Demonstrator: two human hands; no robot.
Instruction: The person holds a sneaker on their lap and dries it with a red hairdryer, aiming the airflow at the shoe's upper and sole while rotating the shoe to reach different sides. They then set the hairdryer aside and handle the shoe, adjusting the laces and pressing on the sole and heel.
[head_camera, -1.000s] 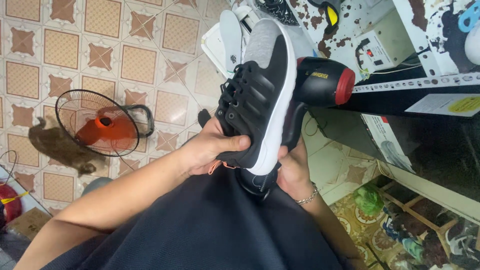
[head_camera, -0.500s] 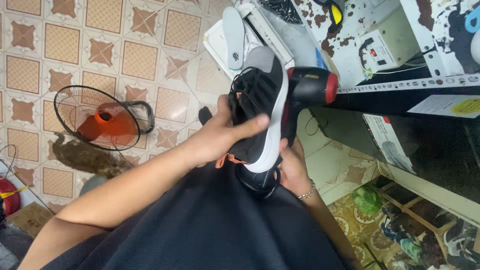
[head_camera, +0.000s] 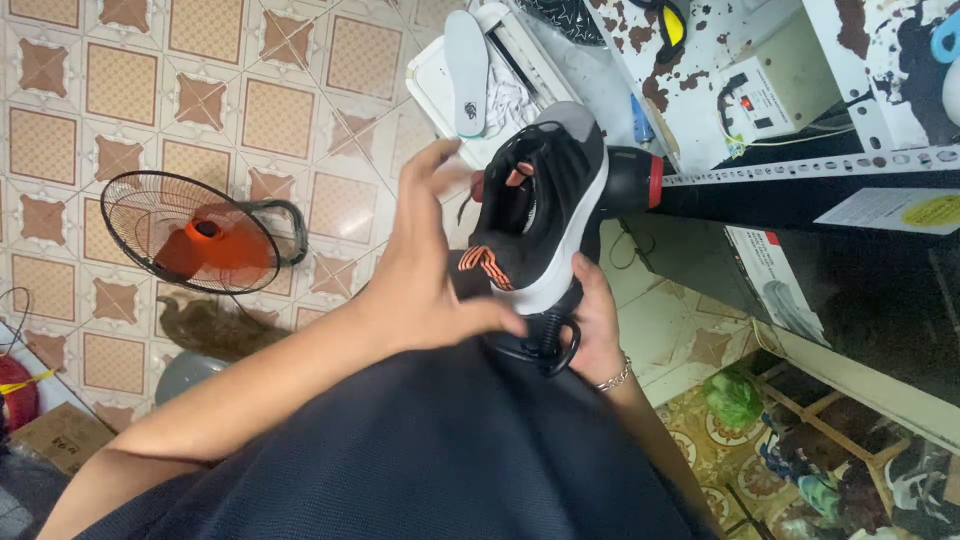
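Here, a black sneaker (head_camera: 535, 215) with a smooth white sole edge, grey toe cap and orange-striped heel tab is sitting mid-frame above the lap, its long axis tilting from heel at lower left to toe at upper right, opening facing the camera. The left hand (head_camera: 425, 275) is hovering open at the heel, fingers spread, thumb lying near the tab. The right hand (head_camera: 598, 325) is gripping from beneath, fingers wrapped by the sole and a black coiled cord (head_camera: 548, 340). A black heat gun (head_camera: 632, 182) with a red band is poking out behind the toe. A white insole (head_camera: 467, 70) is lying on a white box (head_camera: 430, 85). A white label with a yellow oval (head_camera: 905, 210) is lying on the dark counter (head_camera: 800, 190). A wire-caged orange fan (head_camera: 190, 232) is standing on the patterned tile floor (head_camera: 80, 100)
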